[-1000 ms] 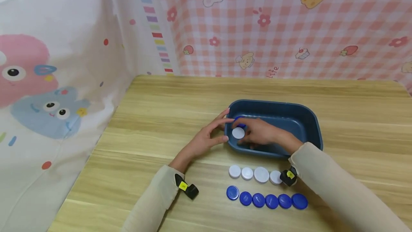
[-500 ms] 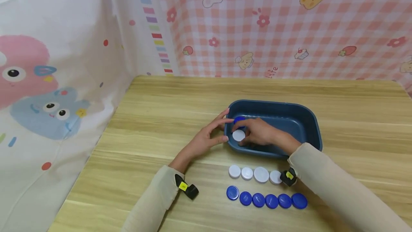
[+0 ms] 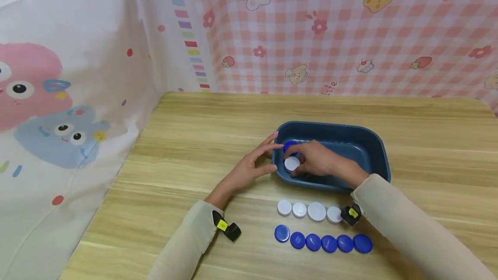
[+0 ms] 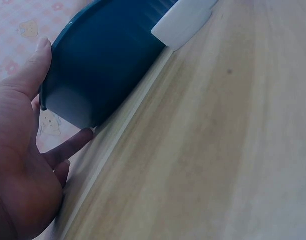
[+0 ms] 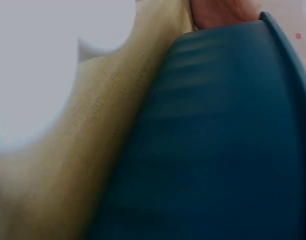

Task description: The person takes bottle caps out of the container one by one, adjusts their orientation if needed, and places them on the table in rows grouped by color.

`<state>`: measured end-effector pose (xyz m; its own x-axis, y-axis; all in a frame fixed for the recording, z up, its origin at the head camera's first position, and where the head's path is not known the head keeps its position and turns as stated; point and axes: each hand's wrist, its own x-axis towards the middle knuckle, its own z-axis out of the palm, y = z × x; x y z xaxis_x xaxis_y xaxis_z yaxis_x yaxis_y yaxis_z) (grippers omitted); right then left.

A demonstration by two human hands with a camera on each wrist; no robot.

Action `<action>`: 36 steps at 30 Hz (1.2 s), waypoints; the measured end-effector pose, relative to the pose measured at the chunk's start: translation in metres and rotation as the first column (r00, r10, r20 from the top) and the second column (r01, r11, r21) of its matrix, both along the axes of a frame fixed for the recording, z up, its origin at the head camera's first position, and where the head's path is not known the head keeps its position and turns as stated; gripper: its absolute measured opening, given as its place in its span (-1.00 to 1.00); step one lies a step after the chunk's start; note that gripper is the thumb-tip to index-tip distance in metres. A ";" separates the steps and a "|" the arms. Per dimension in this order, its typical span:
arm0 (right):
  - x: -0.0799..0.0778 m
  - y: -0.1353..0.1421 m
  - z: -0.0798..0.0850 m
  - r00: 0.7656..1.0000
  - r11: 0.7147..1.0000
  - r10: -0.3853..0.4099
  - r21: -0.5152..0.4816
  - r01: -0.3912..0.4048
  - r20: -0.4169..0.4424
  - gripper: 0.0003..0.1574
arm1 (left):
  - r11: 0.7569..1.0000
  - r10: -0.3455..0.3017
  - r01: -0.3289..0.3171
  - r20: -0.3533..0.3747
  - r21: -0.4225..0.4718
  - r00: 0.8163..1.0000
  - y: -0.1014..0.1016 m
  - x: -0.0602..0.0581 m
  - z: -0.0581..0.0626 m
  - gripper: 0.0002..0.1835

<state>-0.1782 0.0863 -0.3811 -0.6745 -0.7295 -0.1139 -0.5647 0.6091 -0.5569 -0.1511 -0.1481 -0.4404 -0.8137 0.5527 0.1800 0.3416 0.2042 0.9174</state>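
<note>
My right hand (image 3: 316,159) reaches into a dark blue rectangular tub (image 3: 362,128) and pinches a round white bottle cap (image 3: 292,164) between thumb and fingers, at the tub's left end. A blue bottle cap (image 3: 289,146) lies just behind it, partly covered by the fingers. My left hand (image 3: 244,168) touches the tub's left end from outside with extended fingers. In the left wrist view the thumb (image 4: 39,65) rests at the rim and a straight finger (image 4: 70,149) reaches the wall's foot. The right wrist view shows the tub's outer wall (image 5: 212,135); the right hand's fingers are hidden there.
In front of the tub, several white caps (image 3: 317,211) stand in a row, the rightmost right beside the right wrist strap (image 3: 351,214). A row of several blue caps (image 3: 329,243) lies nearer to me. A patterned cloth (image 3: 330,33) hangs behind the wooden table (image 3: 186,133).
Within the tub, the right hand and its white cap have shifted slightly towards me and to the right. The left hand stays at the tub's end, and the cap rows are unchanged.
</note>
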 end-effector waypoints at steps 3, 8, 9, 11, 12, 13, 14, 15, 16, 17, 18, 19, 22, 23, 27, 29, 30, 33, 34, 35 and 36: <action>0.002 0.005 0.007 1.000 1.000 0.002 -0.014 -0.002 -0.006 -0.51 | 1.000 0.001 -0.001 -0.003 0.001 1.000 0.000 0.000 0.000 -0.45; 0.007 0.016 0.024 0.999 0.999 -0.029 -0.035 0.030 0.045 -0.46 | 1.000 0.007 -0.007 -0.001 -0.004 1.000 -0.001 0.000 0.001 -0.47; 0.008 0.018 0.027 0.998 0.999 -0.036 -0.038 0.038 0.055 -0.46 | 1.000 0.008 -0.008 -0.001 -0.001 1.000 -0.001 0.001 0.002 -0.47; 0.011 0.024 0.033 0.996 0.997 -0.053 -0.045 0.056 0.068 -0.45 | 1.000 0.008 -0.008 0.005 0.009 1.000 0.000 0.003 0.006 -0.47; 0.012 0.027 0.036 0.995 0.997 -0.062 -0.050 0.065 0.072 -0.46 | 1.000 0.007 -0.008 0.007 0.015 1.000 0.000 0.005 0.010 -0.47; 0.014 0.030 0.038 0.995 0.996 -0.069 -0.052 0.073 0.069 -0.46 | 1.000 0.006 -0.006 0.008 0.025 1.000 0.001 0.007 0.013 -0.47; 0.015 0.033 0.040 0.995 0.995 -0.076 -0.055 0.080 0.062 -0.47 | 0.999 0.001 -0.002 0.008 0.033 1.000 0.001 0.009 0.018 -0.48; 0.018 0.037 0.042 0.994 0.994 -0.087 -0.055 0.091 0.059 -0.47 | 0.999 -0.001 0.001 0.008 0.036 1.000 0.002 0.011 0.021 -0.47; 0.020 0.040 0.043 0.994 0.994 -0.096 -0.055 0.099 0.054 -0.48 | 0.999 -0.003 0.002 0.011 0.038 1.000 0.002 0.012 0.025 -0.47; 0.023 0.043 0.045 0.994 0.993 -0.103 -0.056 0.105 0.043 -0.49 | 0.999 -0.004 0.004 0.012 0.036 1.000 0.002 0.014 0.028 -0.47; 0.026 0.046 0.046 0.993 0.992 -0.110 -0.055 0.112 0.033 -0.50 | 0.999 -0.005 0.004 0.011 0.032 1.000 0.002 0.014 0.029 -0.47; 0.029 0.049 0.047 0.993 0.992 -0.116 -0.055 0.117 0.023 -0.50 | 1.000 -0.005 0.005 0.011 0.027 1.000 0.002 0.015 0.030 -0.47; 0.039 0.058 0.049 0.991 0.990 -0.130 -0.063 0.128 -0.021 -0.51 | 1.000 -0.004 0.004 0.011 0.020 1.000 0.003 0.016 0.030 -0.46; 0.042 0.061 0.050 0.991 0.989 -0.130 -0.073 0.127 -0.041 -0.51 | 1.000 -0.004 0.004 0.009 0.022 1.000 0.003 0.016 0.030 -0.46; 0.052 0.075 0.055 0.986 0.987 -0.142 -0.086 0.135 -0.083 -0.52 | 1.000 -0.007 0.006 0.006 0.031 1.000 0.004 0.015 0.029 -0.46; 0.057 0.082 0.056 0.987 0.987 -0.146 -0.079 0.140 -0.074 -0.51 | 1.000 -0.006 0.006 0.003 0.029 1.000 0.004 0.015 0.029 -0.46; 0.060 0.085 0.057 0.987 0.987 -0.149 -0.071 0.144 -0.067 -0.51 | 1.000 -0.006 0.006 0.002 0.028 1.000 0.004 0.015 0.029 -0.46; 0.067 0.094 0.056 0.988 0.988 -0.149 -0.056 0.146 -0.049 -0.49 | 1.000 -0.007 0.007 -0.003 0.027 1.000 0.004 0.014 0.029 -0.46; 0.069 0.097 0.056 0.988 0.988 -0.149 -0.052 0.147 -0.044 -0.47 | 1.000 -0.007 0.007 -0.003 0.029 1.000 0.005 0.014 0.029 -0.46; 0.072 0.100 0.055 0.987 0.987 -0.153 -0.048 0.151 -0.041 -0.47 | 1.000 -0.008 0.008 -0.003 0.027 1.000 0.005 0.014 0.029 -0.46; 0.074 0.103 0.055 0.987 0.987 -0.152 -0.049 0.150 -0.041 -0.47 | 1.000 -0.010 0.010 -0.003 0.028 1.000 0.005 0.014 0.029 -0.46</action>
<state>-0.1039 0.1891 -0.3265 -0.7810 -0.6225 -0.0502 -0.4931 0.6641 -0.5620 -0.1370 -0.1428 -0.4114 -0.8079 0.5551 0.1979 0.3459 0.1748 0.9218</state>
